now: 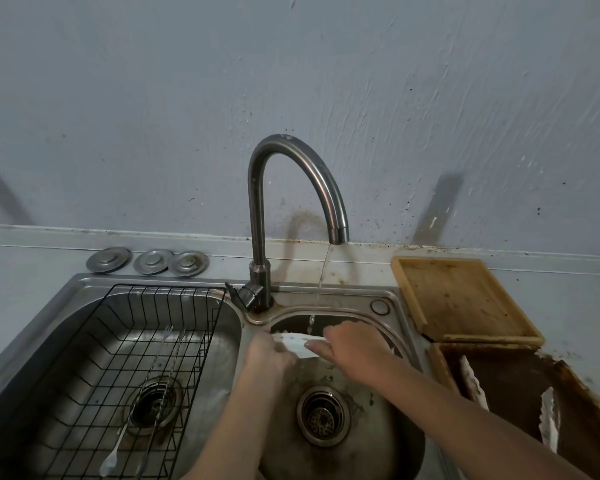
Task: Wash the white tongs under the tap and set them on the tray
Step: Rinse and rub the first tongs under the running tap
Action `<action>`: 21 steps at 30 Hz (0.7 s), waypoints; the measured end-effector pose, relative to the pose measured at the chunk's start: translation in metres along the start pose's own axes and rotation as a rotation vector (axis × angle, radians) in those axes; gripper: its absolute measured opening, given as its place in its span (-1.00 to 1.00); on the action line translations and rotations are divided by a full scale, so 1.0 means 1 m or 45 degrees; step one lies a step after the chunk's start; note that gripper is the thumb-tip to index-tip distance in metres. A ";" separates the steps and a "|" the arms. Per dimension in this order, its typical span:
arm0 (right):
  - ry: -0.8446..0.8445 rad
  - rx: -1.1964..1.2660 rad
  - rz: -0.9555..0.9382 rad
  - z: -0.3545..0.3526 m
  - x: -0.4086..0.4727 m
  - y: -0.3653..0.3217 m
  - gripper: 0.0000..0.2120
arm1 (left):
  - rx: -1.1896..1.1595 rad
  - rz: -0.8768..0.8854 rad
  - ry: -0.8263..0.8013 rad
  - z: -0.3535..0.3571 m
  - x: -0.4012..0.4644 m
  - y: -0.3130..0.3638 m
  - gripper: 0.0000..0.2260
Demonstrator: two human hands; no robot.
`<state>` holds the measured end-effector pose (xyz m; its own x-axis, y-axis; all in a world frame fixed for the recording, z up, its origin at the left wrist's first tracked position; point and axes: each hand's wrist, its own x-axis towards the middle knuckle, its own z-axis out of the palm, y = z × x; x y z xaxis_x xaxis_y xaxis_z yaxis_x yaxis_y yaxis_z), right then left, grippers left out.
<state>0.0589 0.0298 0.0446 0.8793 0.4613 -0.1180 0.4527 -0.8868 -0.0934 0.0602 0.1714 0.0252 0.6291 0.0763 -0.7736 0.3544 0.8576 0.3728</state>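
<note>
My left hand (pixel 267 355) and right hand (pixel 354 348) both gripped the flat white plastic tongs (pixel 300 344) over the right steel sink basin (pixel 406 441), beneath the curved grey metal tap (pixel 312 174) with its thin stream; two wooden trays (pixel 461 299) sat on the desk (pixel 586 292) to the right.

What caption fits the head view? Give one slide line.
Both hands, left hand and right hand, hold the white tongs under the running tap over the sink.

No legible text, label, brand or number anywhere, bare wall, plain steel fittings, unmarked wood.
</note>
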 end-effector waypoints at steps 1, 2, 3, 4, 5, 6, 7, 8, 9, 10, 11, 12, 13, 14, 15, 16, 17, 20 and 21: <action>-0.056 0.221 0.099 0.002 -0.001 -0.001 -0.48 | 0.016 0.028 -0.085 0.004 -0.002 0.005 -0.81; -0.117 0.459 0.202 0.004 -0.001 -0.004 -0.46 | 0.060 0.112 -0.164 0.008 -0.003 0.009 -0.76; -0.186 0.706 0.318 0.006 -0.002 -0.006 -0.43 | 0.130 0.224 -0.203 0.012 -0.003 0.010 -0.66; -0.268 0.952 0.441 0.008 -0.002 -0.007 -0.40 | 0.209 0.338 -0.245 0.013 -0.002 0.008 -0.57; -0.369 1.189 0.549 0.010 -0.003 -0.008 -0.39 | 0.301 0.421 -0.301 0.012 -0.005 0.006 -0.53; -0.477 1.402 0.622 0.012 -0.005 -0.008 -0.38 | 0.390 0.461 -0.366 0.009 -0.008 0.003 -0.52; -0.572 1.581 0.664 0.013 -0.006 -0.007 -0.38 | 0.471 0.454 -0.426 0.005 -0.009 0.000 -0.54; -0.644 1.723 0.682 0.014 -0.007 -0.005 -0.37 | 0.537 0.416 -0.482 0.001 -0.010 -0.001 -0.59; -0.698 1.828 0.681 0.014 -0.009 -0.004 -0.36 | 0.612 0.369 -0.536 -0.004 -0.010 -0.002 -0.65; -0.740 1.904 0.660 0.015 -0.010 -0.003 -0.35 | 0.688 0.335 -0.582 -0.009 -0.011 -0.003 -0.70; -0.775 1.967 0.624 0.015 -0.011 -0.002 -0.35 | 0.750 0.317 -0.621 -0.012 -0.012 -0.002 -0.74; -0.801 2.022 0.587 0.016 -0.012 -0.003 -0.35 | 0.774 0.303 -0.658 -0.014 -0.014 -0.001 -0.79; -0.816 2.068 0.556 0.016 -0.014 -0.003 -0.35 | 0.766 0.291 -0.691 -0.014 -0.015 0.001 -0.84; -0.824 2.109 0.531 0.015 -0.015 -0.004 -0.36 | 0.734 0.289 -0.716 -0.014 -0.016 0.004 -0.87; -0.828 2.150 0.511 0.015 -0.016 -0.004 -0.36 | 0.687 0.300 -0.729 -0.012 -0.015 0.006 -0.88; -0.833 2.192 0.495 0.014 -0.017 -0.005 -0.37 | 0.619 0.314 -0.721 -0.009 -0.015 0.008 -0.87; -0.837 2.230 0.482 0.012 -0.018 -0.005 -0.37 | 0.549 0.333 -0.699 -0.006 -0.014 0.010 -0.86; -0.829 2.290 0.469 0.008 -0.019 -0.005 -0.38 | 0.420 0.389 -0.625 0.002 -0.013 0.006 -0.89; -0.817 2.292 0.473 0.008 -0.020 -0.006 -0.38 | 0.418 0.396 -0.606 0.003 -0.013 0.002 -0.88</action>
<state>0.0379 0.0259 0.0396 0.5157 0.5976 -0.6139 -0.7360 -0.0577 -0.6745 0.0543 0.1711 0.0379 0.9470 -0.0022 -0.3213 0.2517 0.6264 0.7377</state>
